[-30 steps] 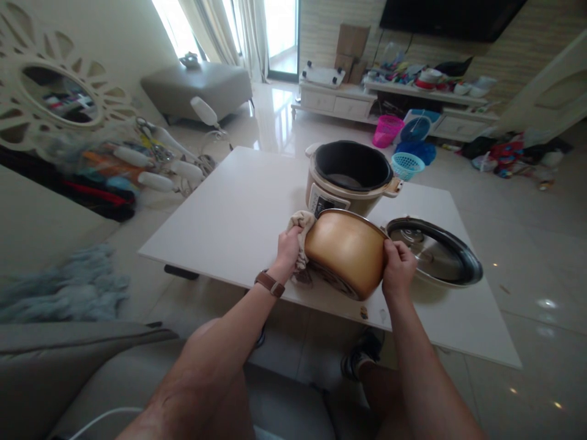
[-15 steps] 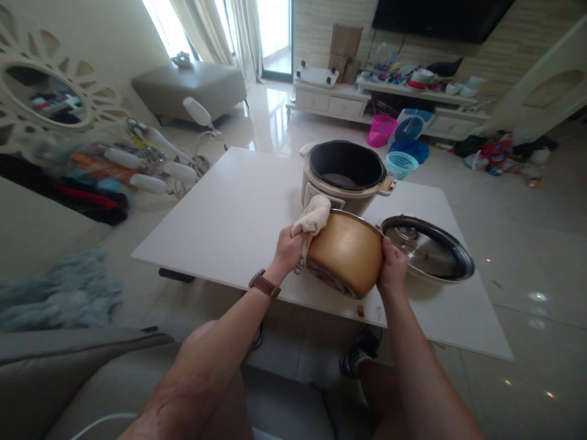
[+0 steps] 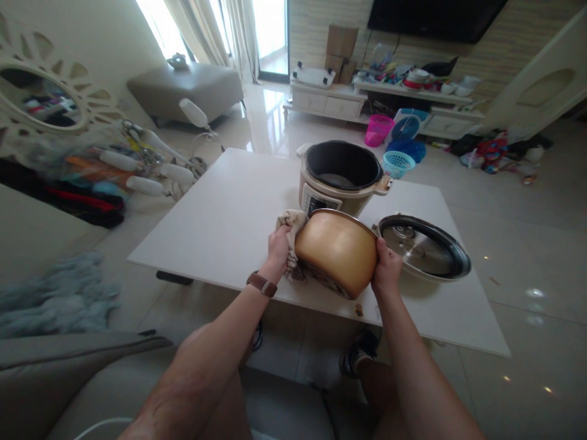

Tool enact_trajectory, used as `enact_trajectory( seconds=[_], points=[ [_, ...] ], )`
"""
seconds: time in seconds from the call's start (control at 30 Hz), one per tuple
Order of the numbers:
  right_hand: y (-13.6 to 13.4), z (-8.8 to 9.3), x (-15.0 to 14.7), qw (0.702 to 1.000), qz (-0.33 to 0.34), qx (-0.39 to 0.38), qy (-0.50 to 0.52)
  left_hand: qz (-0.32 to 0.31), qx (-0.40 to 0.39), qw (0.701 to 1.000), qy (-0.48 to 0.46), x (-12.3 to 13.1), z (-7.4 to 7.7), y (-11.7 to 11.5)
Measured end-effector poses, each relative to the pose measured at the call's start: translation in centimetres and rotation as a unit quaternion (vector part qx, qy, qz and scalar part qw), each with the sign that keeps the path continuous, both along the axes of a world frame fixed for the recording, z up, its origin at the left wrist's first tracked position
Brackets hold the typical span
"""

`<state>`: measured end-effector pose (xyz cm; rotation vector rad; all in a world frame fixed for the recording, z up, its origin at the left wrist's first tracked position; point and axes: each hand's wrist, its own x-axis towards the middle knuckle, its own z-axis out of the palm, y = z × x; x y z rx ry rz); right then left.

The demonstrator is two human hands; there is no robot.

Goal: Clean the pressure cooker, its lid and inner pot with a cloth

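Observation:
A gold inner pot (image 3: 338,250) is held tilted over the near part of the table, its outer side and part of its base toward me. My right hand (image 3: 387,264) grips its rim at the right. My left hand (image 3: 278,249) is closed on a beige cloth (image 3: 292,221), which lies against the pot's left side. Just behind stands the cooker body (image 3: 316,198), open on top with a dark inside and a control panel in front. To the right, the cooker lid (image 3: 424,247) rests with its metal inner face up.
The white table (image 3: 202,220) carries everything, with a small brown object (image 3: 358,310) at its near edge. A lamp with white shades (image 3: 149,185) stands at the left. Beyond are a pink basket (image 3: 378,131) and a light blue basket (image 3: 398,164) on the floor.
My left hand and the cloth have moved left and down along the pot's side. The cooker's panel is now less covered. My right hand still grips the rim.

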<state>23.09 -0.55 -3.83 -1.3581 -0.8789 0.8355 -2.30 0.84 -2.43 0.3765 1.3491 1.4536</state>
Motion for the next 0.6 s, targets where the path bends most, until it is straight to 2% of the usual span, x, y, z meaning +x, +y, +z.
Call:
enact_trajectory(
  seconds=[0.17, 0.27, 0.4, 0.47, 0.5, 0.53, 0.6],
  points=[
    [0.0, 0.6, -0.1, 1.0, -0.023, -0.007, 0.011, 0.038, 0.062, 0.997, 0.023, 0.3, 1.0, -0.3],
    [0.2, 0.9, 0.2, 0.997, -0.06, -0.028, 0.045, 0.06, 0.093, 0.993, 0.047, 0.5, 1.2, -0.6],
    [0.4, 1.0, 0.4, 0.983, -0.122, -0.069, 0.119, 0.109, 0.153, 0.971, 0.149, 1.2, 0.8, -1.5],
    [0.4, 1.0, 0.4, 0.977, -0.138, -0.067, 0.148, 0.111, 0.225, 0.942, 0.222, 1.7, 0.6, -2.3],
    [0.4, 1.0, 0.3, 0.974, -0.143, -0.065, 0.164, 0.099, 0.279, 0.918, 0.264, 1.9, 0.6, -2.8],
    [0.4, 0.9, 0.3, 0.971, -0.144, -0.066, 0.181, 0.072, 0.338, 0.885, 0.311, 2.0, 0.6, -3.3],
    [0.3, 0.8, 0.2, 0.964, -0.14, -0.072, 0.215, -0.007, 0.442, 0.797, 0.41, 2.3, 0.7, -4.4]
  ],
)
